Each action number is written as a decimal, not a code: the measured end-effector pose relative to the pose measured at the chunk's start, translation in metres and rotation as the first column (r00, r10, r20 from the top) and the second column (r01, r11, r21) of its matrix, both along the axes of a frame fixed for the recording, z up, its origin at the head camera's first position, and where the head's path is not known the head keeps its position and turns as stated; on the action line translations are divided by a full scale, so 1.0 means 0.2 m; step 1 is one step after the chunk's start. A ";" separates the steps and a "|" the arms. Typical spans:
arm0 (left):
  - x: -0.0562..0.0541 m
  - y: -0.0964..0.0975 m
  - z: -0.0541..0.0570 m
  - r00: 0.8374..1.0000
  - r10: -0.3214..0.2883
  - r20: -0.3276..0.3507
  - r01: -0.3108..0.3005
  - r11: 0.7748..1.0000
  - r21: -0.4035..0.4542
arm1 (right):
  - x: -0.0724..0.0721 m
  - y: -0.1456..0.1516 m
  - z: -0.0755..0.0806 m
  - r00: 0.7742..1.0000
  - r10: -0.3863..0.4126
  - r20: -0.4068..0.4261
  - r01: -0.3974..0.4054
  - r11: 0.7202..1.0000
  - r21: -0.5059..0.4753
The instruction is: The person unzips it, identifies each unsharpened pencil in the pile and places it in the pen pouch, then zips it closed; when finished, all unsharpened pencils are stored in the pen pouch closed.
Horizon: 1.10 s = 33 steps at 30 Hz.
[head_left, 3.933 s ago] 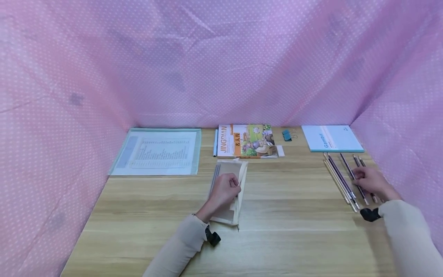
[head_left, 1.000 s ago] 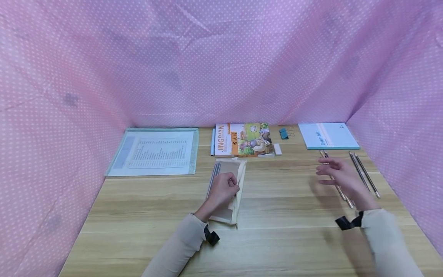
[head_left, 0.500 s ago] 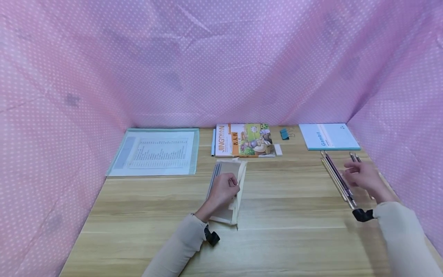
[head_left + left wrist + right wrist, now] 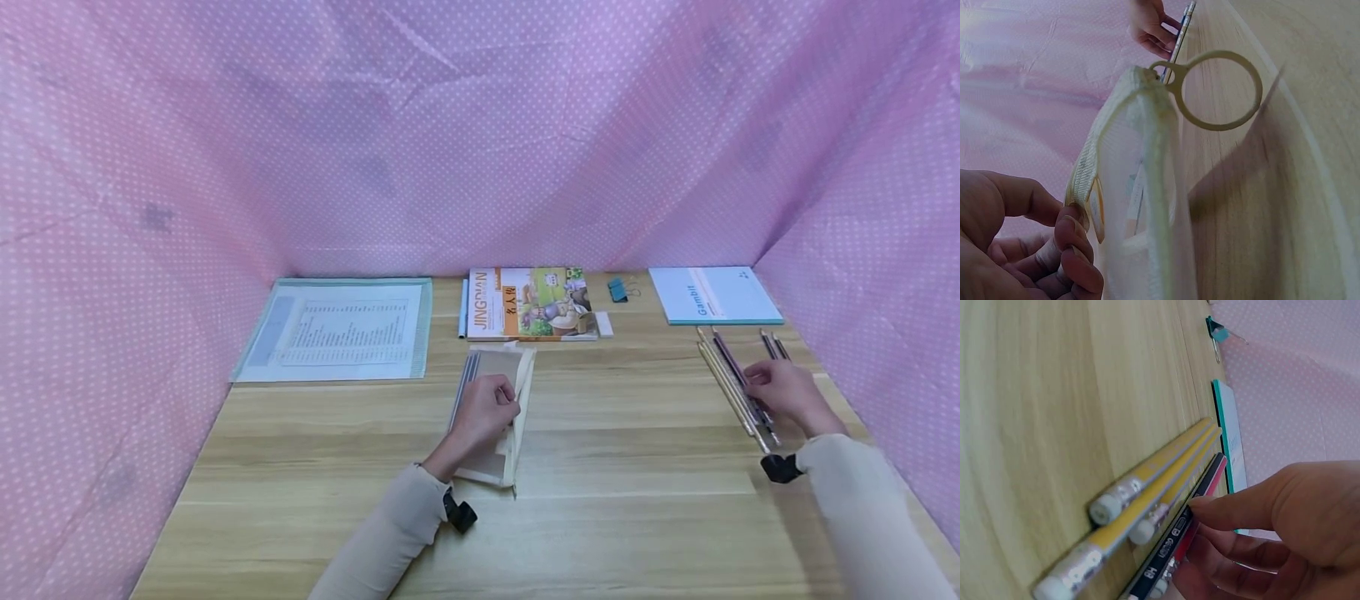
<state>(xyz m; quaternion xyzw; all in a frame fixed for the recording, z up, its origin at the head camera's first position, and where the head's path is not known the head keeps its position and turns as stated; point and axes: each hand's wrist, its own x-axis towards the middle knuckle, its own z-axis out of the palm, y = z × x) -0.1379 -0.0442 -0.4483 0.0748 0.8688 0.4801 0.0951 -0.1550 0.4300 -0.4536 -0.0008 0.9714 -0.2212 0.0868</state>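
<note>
My left hand point(image 4: 483, 412) pinches the zipped edge of a pale mesh pencil case point(image 4: 522, 375) lying on the table. In the left wrist view a beige ring pull point(image 4: 1217, 55) sticks out from the case's end. Grey-blue sticks point(image 4: 470, 367) show along the case's left side, partly under the hand. At the right, my right hand point(image 4: 793, 398) holds a dark pencil point(image 4: 1169, 544) between thumb and fingers, beside several yellow pencils point(image 4: 1160, 464) with white erasers. Dark pencils point(image 4: 772, 343) farther right are partly hidden behind that hand.
Along the back lie a clear document folder point(image 4: 352, 333), a picture-covered book point(image 4: 551, 304), a white eraser point(image 4: 604, 324), a teal binder clip point(image 4: 617, 290) and a light blue notebook point(image 4: 712, 296). Pink dotted cloth point(image 4: 480, 150) hangs around the table's back and sides.
My right hand, raised with fingers spread above the pencils a second ago, has moved right and down and now grips a dark pencil close by the yellow ones. The left hand stays put.
</note>
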 end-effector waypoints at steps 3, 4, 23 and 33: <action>0.00 0.00 0.00 1.000 0.002 0.010 -0.002 1.000 -0.003 | 0.01 0.02 -0.01 1.000 -0.017 0.006 0.017 1.000 -0.020; 0.00 0.00 0.00 1.000 0.004 0.012 -0.004 1.000 -0.004 | 0.01 0.02 -0.01 1.000 -0.019 0.007 0.019 0.999 -0.035; 0.00 0.00 -0.01 1.000 -0.003 0.020 0.003 1.000 -0.001 | 0.04 0.06 0.00 0.994 -0.108 -0.002 0.108 0.994 0.036; 0.00 0.00 -0.01 1.000 -0.003 0.009 0.003 1.000 0.004 | 0.06 0.13 -0.02 0.991 -0.121 -0.060 0.125 0.990 0.073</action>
